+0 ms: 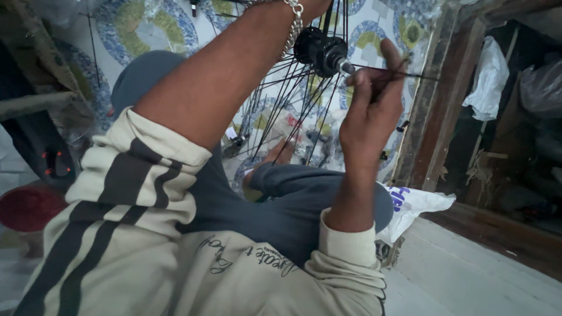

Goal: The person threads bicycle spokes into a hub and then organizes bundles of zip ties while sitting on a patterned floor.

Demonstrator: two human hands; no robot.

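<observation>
1 white plastic bag with blue print (418, 203) is lying crumpled on the floor; another white bag (487, 79) is hanging right.

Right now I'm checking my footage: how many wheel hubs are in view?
1. The black hub sits at top centre, spokes fanning down from it, just left of the right hand, which pinches a thin spoke. Others may be hidden behind the arms.

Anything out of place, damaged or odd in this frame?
Nothing looks damaged. The black spokes hang loose and splayed from the hub, with no rim in view. The right hand pinches one spoke; the left hand is out of frame.
</observation>
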